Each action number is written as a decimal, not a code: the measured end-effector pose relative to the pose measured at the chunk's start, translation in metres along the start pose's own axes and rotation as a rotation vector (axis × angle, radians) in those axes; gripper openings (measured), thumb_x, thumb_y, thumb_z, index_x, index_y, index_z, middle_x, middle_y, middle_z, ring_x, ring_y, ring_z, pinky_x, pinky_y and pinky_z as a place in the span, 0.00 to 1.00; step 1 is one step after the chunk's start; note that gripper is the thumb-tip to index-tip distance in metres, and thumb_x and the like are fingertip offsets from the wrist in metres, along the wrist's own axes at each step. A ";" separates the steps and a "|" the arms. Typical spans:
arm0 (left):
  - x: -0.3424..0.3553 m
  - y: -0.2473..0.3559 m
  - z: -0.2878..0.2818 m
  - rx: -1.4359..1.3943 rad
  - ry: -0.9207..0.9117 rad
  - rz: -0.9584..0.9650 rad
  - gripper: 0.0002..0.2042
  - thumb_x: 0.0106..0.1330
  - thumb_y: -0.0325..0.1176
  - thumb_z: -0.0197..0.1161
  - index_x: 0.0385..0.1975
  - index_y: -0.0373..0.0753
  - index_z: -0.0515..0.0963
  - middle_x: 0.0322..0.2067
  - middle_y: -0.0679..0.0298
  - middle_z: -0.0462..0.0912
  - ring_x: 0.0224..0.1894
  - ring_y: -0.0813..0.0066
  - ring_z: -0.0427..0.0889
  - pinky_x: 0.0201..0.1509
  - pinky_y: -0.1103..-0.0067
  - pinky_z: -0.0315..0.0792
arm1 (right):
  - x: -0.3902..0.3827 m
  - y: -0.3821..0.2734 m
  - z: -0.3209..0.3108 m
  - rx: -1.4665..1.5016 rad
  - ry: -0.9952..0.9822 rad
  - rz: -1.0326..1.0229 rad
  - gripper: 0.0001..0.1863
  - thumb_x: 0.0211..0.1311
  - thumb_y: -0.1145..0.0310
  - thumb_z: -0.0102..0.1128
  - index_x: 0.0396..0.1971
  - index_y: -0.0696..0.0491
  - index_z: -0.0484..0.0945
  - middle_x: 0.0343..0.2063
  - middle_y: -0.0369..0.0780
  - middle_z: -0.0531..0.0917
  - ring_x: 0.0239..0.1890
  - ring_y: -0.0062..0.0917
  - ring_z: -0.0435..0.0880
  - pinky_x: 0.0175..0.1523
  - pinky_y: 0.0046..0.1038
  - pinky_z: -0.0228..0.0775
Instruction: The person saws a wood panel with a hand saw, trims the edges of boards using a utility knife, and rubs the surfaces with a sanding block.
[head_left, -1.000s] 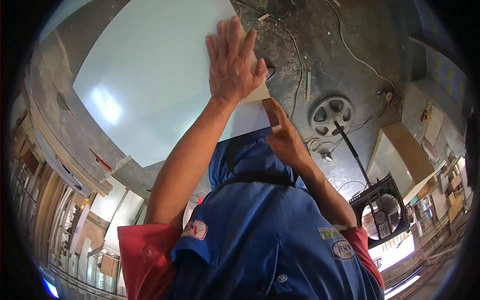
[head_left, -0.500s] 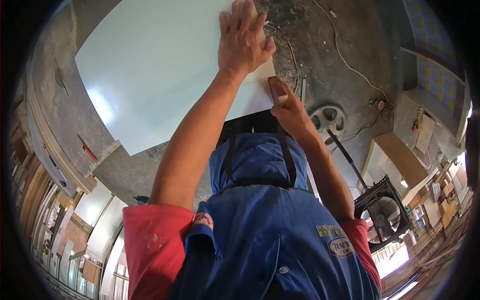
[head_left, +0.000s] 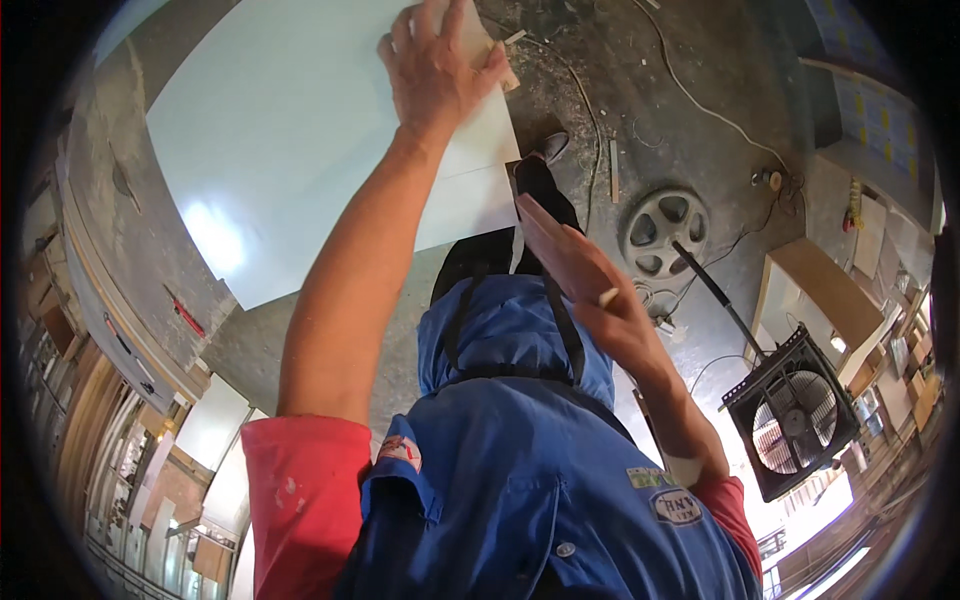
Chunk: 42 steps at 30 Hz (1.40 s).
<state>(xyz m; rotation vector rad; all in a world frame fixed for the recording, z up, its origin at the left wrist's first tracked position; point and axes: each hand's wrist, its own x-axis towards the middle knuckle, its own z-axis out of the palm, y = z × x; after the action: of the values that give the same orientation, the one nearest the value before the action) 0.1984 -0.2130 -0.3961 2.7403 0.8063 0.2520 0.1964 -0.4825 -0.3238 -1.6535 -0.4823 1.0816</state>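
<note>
A large white panel (head_left: 290, 130) lies in front of me, glossy at its left end. My left hand (head_left: 437, 75) rests on it near the right edge, fingers spread and slightly bent, holding nothing. A small pale wooden edge (head_left: 510, 80) shows beside the left thumb. My right hand (head_left: 605, 305) is closed round a flat reddish-brown block (head_left: 545, 232), which looks like a sanding block. The block is tilted, just off the panel's near right corner, with a gap between them. Part of the block is hidden by my fingers.
A grey spoked wheel-shaped base (head_left: 664, 235) stands on the floor to the right, its black pole leading to a fan (head_left: 795, 415). A cable (head_left: 690, 105) runs across the floor. A brown-edged board (head_left: 825, 290) stands farther right. A red-handled tool (head_left: 185, 312) lies at left.
My right hand has drawn the block back from the panel's edge, toward me. My left hand has shifted left, its fingers now more bent. My foot and leg have come into view beside the panel.
</note>
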 end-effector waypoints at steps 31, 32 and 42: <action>0.012 -0.001 -0.001 0.023 -0.012 -0.061 0.41 0.65 0.47 0.65 0.74 0.34 0.56 0.75 0.46 0.51 0.78 0.44 0.46 0.79 0.47 0.42 | 0.016 -0.036 0.033 0.068 0.021 0.259 0.40 0.51 0.84 0.49 0.70 0.59 0.57 0.57 0.50 0.75 0.62 0.35 0.74 0.67 0.33 0.62; 0.010 0.004 -0.003 -0.012 -0.021 -0.053 0.41 0.65 0.47 0.64 0.74 0.34 0.56 0.76 0.46 0.51 0.79 0.44 0.46 0.80 0.47 0.42 | 0.017 -0.041 0.040 0.055 0.017 0.274 0.40 0.51 0.84 0.49 0.70 0.59 0.57 0.57 0.50 0.75 0.62 0.35 0.74 0.67 0.33 0.62; 0.006 0.003 0.001 -0.079 0.025 -0.084 0.39 0.68 0.49 0.61 0.75 0.36 0.57 0.77 0.48 0.49 0.79 0.49 0.45 0.81 0.50 0.40 | 0.047 -0.033 0.056 0.015 0.163 0.391 0.33 0.50 0.85 0.47 0.62 0.65 0.60 0.54 0.51 0.75 0.51 0.32 0.78 0.57 0.29 0.69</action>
<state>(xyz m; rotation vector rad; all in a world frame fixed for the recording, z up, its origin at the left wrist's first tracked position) 0.2055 -0.2119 -0.3954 2.6275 0.8962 0.2944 0.1799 -0.4049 -0.3150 -1.8508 -0.0428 1.2120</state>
